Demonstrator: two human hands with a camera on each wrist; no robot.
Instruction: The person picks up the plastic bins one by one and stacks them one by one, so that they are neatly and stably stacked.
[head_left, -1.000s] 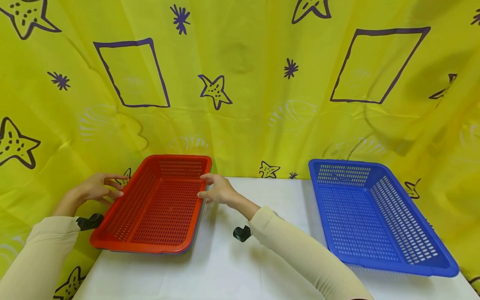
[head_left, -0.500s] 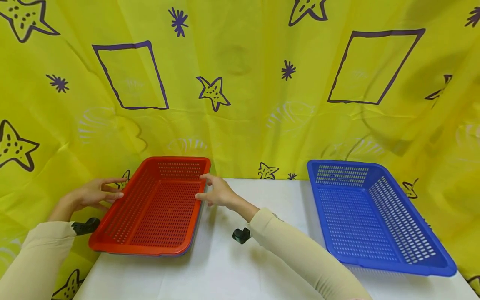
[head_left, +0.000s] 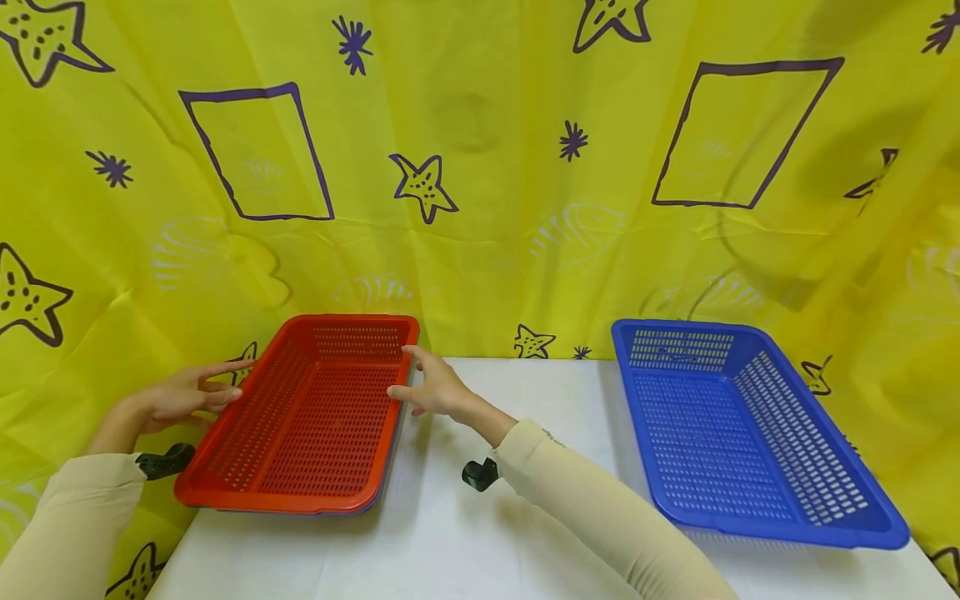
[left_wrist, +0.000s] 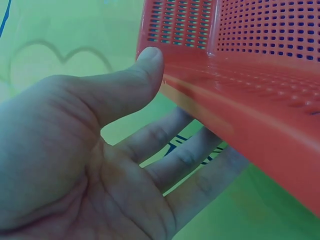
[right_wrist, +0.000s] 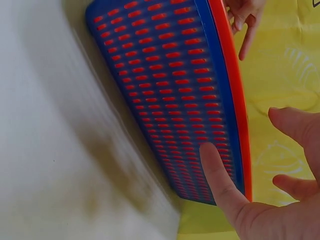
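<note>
A red plastic basket [head_left: 279, 501] with slotted walls sits nested inside a blue basket [right_wrist: 216, 57], whose rim and outer wall show below the red rim in the right wrist view. My left hand [head_left: 187, 397] is at the left rim. Its thumb [left_wrist: 142, 75] lies right at the rim's edge and its loosely straight fingers [left_wrist: 160, 135] reach beneath it. At the opposite long side is my right hand [head_left: 439, 385], thumb and fingers spread beside the right rim. One of its fingers [right_wrist: 220, 182] points along the blue slotted wall.
A second blue basket [head_left: 787, 530] stands at the right of the white table [head_left: 525, 517]. A yellow patterned curtain [head_left: 480, 250] hangs behind the table and at both sides. Dark wrist-worn cameras show below each hand.
My left hand has shifted slightly left and down, its fingers straighter along the rim. The right hand's fingers have spread a little. The nested baskets stay in place while the head view drifts slightly.
</note>
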